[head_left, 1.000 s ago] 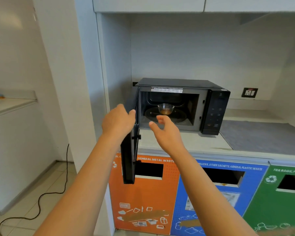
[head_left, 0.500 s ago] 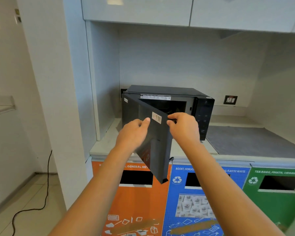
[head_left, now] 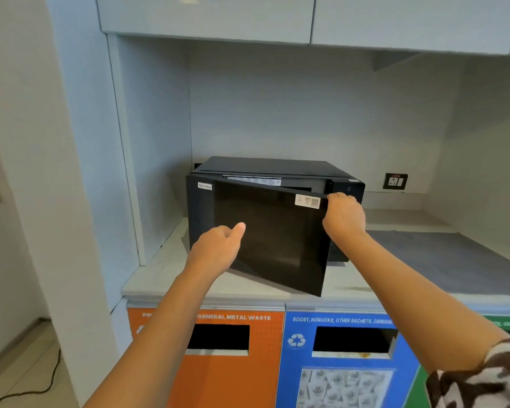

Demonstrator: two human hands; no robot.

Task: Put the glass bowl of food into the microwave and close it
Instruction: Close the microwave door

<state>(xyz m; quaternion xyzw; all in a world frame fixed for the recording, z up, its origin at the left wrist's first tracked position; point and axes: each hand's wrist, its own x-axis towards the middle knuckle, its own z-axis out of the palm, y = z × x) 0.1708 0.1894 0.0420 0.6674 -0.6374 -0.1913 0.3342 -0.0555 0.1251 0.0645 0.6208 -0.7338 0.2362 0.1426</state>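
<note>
Your right hand [head_left: 344, 214] is clamped on the top free corner of the microwave door [head_left: 270, 231], fingers hooked over its upper edge, door still ajar with a narrow wedge of gap behind that hand to the microwave [head_left: 277, 169] body. Your left hand [head_left: 218, 248] sits loosely curled, thumb out, holding nothing, at the door's lower-left face — contact unclear; bare counter [head_left: 153, 272] lies left of and below it. Glass bowl is not visible, hidden behind the dark door; right of your right hand the grey mat [head_left: 442, 254] is free room.
</note>
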